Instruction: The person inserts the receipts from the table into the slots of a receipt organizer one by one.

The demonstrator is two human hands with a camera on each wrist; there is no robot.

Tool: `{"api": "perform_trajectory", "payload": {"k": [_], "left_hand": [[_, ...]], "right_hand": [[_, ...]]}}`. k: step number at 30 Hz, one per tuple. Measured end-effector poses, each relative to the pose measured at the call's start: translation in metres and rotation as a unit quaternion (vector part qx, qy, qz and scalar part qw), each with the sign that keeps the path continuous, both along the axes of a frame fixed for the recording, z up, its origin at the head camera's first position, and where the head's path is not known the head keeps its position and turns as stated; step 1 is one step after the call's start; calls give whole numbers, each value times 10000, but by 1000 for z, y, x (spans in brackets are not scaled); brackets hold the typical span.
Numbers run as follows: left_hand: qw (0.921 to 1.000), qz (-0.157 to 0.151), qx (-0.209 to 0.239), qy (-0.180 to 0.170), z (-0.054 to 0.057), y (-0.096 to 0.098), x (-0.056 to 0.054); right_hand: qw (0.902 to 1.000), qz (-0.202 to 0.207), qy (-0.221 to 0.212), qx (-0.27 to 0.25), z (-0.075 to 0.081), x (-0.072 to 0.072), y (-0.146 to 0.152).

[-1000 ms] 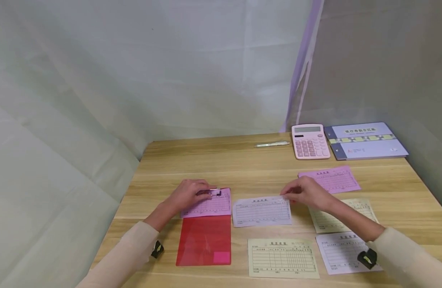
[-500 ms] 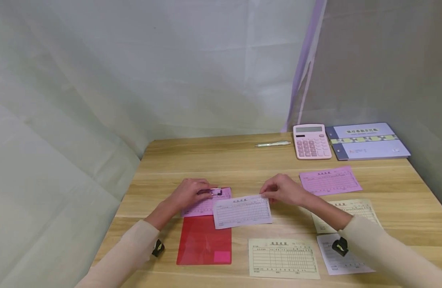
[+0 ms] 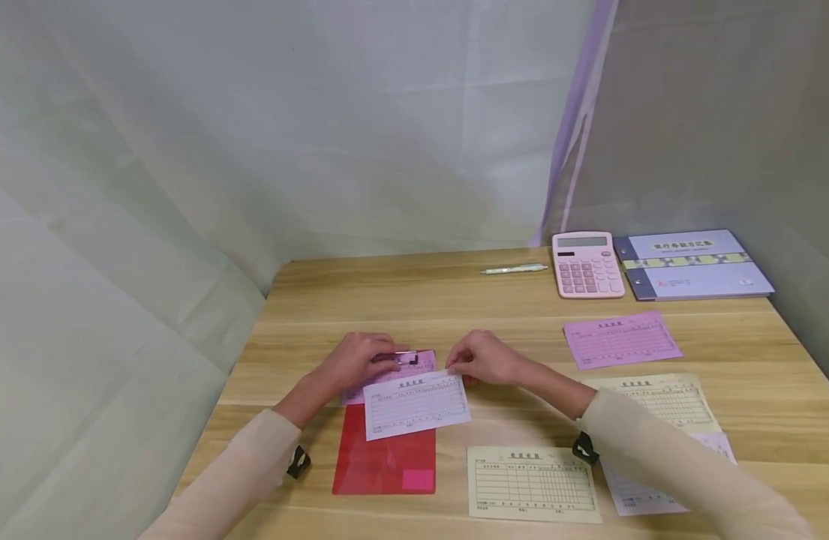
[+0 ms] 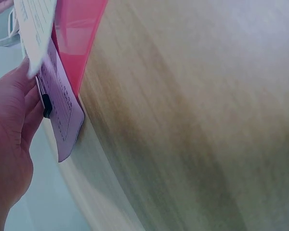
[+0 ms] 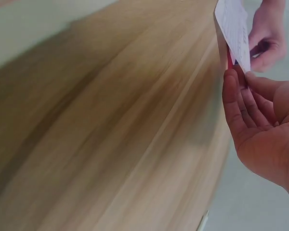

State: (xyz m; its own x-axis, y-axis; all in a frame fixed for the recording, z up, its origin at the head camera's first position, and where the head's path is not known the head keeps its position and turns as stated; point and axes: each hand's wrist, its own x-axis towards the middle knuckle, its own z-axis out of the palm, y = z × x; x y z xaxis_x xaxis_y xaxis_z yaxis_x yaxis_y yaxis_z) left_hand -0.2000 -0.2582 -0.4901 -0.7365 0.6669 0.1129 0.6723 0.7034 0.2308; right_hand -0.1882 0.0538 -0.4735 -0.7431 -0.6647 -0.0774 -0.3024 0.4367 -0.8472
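Note:
At the top of a red clipboard (image 3: 360, 469), my left hand (image 3: 356, 361) grips its metal clip (image 3: 407, 355), thumb and fingers around it. A pink receipt slip (image 4: 70, 122) lies on the board's upper part. Between thumb and fingertips, my right hand (image 3: 487, 357) pinches the upper right corner of a pale lilac receipt slip (image 3: 417, 409). That slip is slightly tilted over the clipboard and hides part of the pink one. In the right wrist view, the pinched corner of the slip (image 5: 235, 31) is seen near the left hand (image 5: 269, 33).
Right of the clipboard lie a yellow slip (image 3: 532, 484), another yellow slip (image 3: 680, 397), a lilac slip (image 3: 647, 502) partly under the right sleeve, and a pink slip (image 3: 622, 339). Along the back are a pen (image 3: 514, 268), a pink calculator (image 3: 587, 266) and a ledger (image 3: 701, 264).
My right hand has moved left, carrying the lilac slip from beside the clipboard to over it. My left hand has stayed at the clip.

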Motion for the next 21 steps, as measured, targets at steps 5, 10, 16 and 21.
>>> {"api": "perform_trajectory", "payload": {"k": [5,10,16,21], "left_hand": [[10000,-55,47,-9,-1,-1,-1],[9996,-208,196,47,-1,-1,-1],[9996,-156,217,9,0,-1,-1],[9997,-135,183,-28,1,-1,0]], "right_hand": [[10000,-49,-37,-18,0,-2,-15],[9998,-192,-7,80,1,-4,-27],[9980,-600,-78,200,2,-5,-41],[9961,-821,-216,228,3,-7,-49]]}}
